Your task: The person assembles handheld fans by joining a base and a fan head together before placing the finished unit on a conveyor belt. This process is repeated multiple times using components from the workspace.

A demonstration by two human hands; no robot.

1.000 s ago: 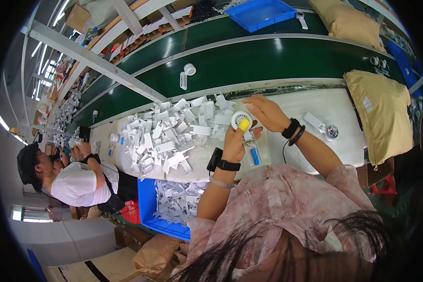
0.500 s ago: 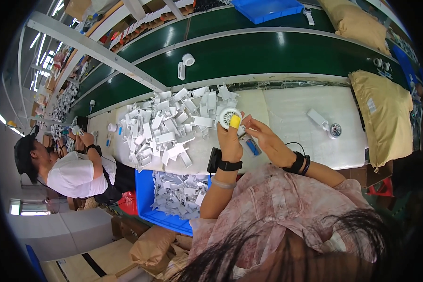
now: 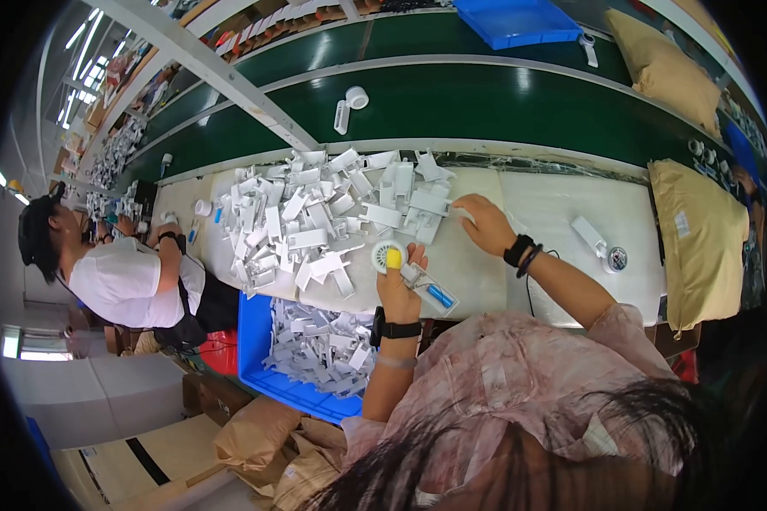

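My left hand is closed around a white handheld fan. Its round grille faces up under a thumb wearing a yellow finger cover. The fan's handle lies open toward the right, with a blue cylindrical battery inside. My right hand reaches to the right edge of a heap of white plastic pieces. Its thumb and forefinger are apart, with the fingertips beside one flat white cover. Whether they touch that cover is hard to tell.
A blue bin of similar pieces stands below the table's near edge. Another fan lies at the right, by a tan sack. Beyond the table runs a green conveyor with another fan. A co-worker sits at the left.
My right hand has left the fan and moved up to the heap's edge. My left hand has lowered the fan toward me, and the handle with the blue battery now shows clearly.
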